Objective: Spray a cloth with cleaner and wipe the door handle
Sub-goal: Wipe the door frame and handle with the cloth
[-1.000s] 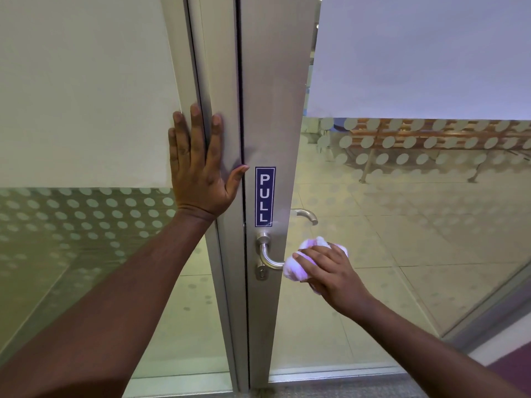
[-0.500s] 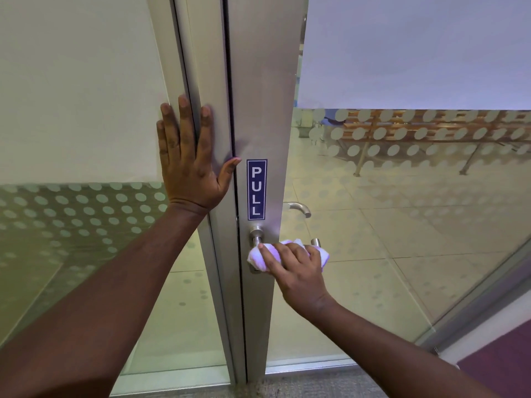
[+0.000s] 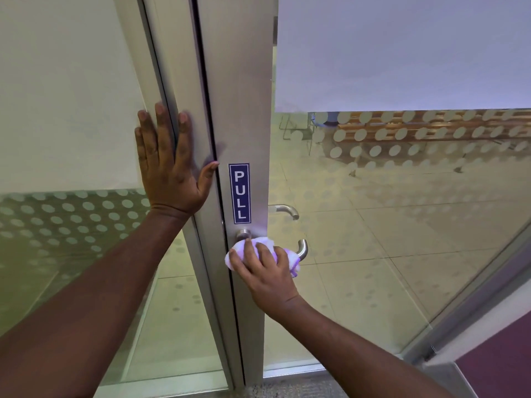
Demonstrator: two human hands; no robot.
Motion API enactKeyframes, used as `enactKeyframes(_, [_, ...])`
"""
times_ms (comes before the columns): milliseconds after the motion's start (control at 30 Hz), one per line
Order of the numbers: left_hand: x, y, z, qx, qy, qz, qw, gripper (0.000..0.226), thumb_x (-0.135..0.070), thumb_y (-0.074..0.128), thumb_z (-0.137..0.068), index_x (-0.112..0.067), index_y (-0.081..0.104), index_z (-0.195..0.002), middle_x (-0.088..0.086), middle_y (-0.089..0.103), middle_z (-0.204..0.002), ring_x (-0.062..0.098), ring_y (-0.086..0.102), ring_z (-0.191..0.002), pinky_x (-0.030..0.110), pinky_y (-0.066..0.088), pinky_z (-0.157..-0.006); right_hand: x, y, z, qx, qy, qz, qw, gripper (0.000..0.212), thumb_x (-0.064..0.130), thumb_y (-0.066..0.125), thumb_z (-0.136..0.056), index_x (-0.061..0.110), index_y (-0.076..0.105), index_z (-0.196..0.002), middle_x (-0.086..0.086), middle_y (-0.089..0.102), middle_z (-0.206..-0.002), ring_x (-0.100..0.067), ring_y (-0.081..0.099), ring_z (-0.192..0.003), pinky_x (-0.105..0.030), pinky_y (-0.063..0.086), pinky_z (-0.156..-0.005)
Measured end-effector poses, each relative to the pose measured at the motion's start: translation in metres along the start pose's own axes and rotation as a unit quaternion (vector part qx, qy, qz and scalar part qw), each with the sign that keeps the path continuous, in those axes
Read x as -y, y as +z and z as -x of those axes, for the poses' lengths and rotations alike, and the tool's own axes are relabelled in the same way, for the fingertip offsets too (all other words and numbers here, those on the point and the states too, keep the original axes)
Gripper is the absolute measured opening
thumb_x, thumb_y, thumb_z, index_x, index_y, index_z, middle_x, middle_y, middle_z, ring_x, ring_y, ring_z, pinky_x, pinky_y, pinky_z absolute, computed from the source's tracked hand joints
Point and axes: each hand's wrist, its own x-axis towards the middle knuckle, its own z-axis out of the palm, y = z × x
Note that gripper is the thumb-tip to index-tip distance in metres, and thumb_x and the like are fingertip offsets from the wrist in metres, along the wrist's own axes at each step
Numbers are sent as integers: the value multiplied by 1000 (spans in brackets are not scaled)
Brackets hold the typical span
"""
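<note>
Glass door [image 3: 373, 254] (dotted frosting), tiled floor [image 3: 359, 282] beyond, metal frame [image 3: 241, 110]

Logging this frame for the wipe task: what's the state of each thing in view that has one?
Cloth: bunched, wrapped over the door handle under the right hand.
Door handle: mostly covered, only its tip and base show.
Right hand: closed on the cloth.
Left hand: open, flat on the door frame.
PULL sticker: stuck on, upright, above the handle.

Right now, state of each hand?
Left hand: open, flat against the door frame.
Right hand: closed on the cloth, on the door handle.
</note>
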Motion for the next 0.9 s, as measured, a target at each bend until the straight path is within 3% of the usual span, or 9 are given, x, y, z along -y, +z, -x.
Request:
enactKeyframes(333, [-1,-2,-2,2,0,3,1000,79,-56,38,-92,-6,25,-151,32,29,-149,51,19,-140,51,13,-122,-64,22,24,-107,-195,30,975,53,5,35,-87,23,55,-132,-5,60,-135,-30,53,-116,-46,41,-82])
enactKeyframes(567, [-1,-2,-2,5,-2,-8,1000,81,-57,40,-90,-4,27,-150,34,30,-149,52,19,-140,52,13,-121,-126,32,36,-87,-269,-32,959,61,-2,32,-92,29,41,-144,0,35,-153,-30,40,-132,-50,38,-95])
enactKeyframes(700, [-4,-4,-1,18,-9,-10,1000,82,-58,39,-90,-4,23,-151,34,30,-149,52,18,-141,54,14,-121,-148,33,42,-75,-291,-67,951,67,-6,41,-88,29,37,-145,3,30,-156,-29,34,-139,-50,31,-106])
enactKeyframes(900, [-6,-7,-4,36,-16,-18,999,86,-61,37,-90,-11,10,-153,31,26,-151,50,14,-143,53,12,-121,-161,25,47,-80,-268,-106,954,57,-3,42,-89,26,49,-138,0,38,-153,-28,37,-139,-47,37,-96])
